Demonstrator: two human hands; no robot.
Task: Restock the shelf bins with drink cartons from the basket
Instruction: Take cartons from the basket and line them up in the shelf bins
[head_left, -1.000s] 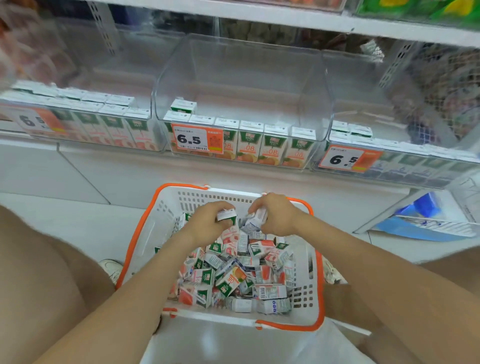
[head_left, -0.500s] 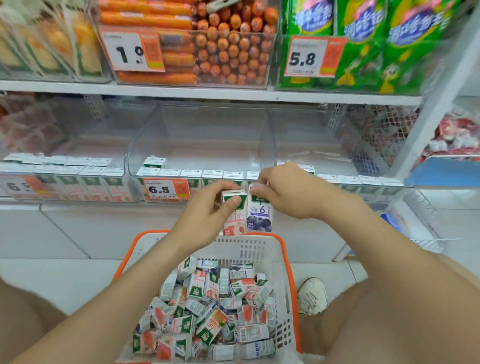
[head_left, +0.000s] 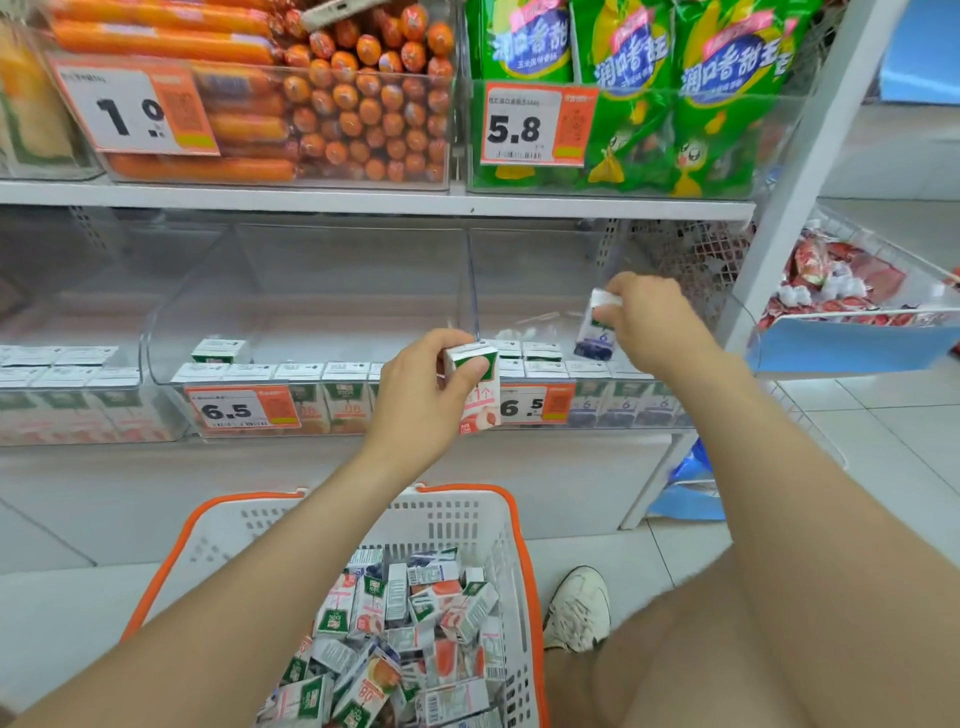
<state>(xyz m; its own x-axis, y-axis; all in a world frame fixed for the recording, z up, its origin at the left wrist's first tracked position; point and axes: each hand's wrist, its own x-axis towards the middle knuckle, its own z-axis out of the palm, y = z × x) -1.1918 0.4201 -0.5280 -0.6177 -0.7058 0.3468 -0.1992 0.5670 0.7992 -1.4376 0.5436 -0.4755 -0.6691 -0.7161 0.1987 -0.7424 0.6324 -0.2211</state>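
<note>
**Two cartons up, a basketful left**

The left hand (head_left: 415, 397) grips a peach carton (head_left: 480, 410) before the middle bin (head_left: 311, 291). The right hand (head_left: 657, 317) pinches a blueberry carton (head_left: 595, 340) over the right bin (head_left: 530, 291). The bins are sparsely filled and the basket (head_left: 447, 519) is heaped, so restocking looks barely begun.

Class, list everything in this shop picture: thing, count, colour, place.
basket: one, white with orange rim, on the floor
loose cartons: many, mixed colours, piled in the basket
shelf bins: three, clear, lower shelf, cartons along their fronts
price tags: four, white and orange, on bin fronts
sausages: many, orange, upper shelf, left
snack packs: several, green, upper shelf, right
shoe: one, white, right of the basket
pink carton: one, pink-white, in front of the bins
blue carton: one, blue-white, at the right bin
left hand: one, gripping the pink carton
right hand: one, gripping the blue carton
</note>
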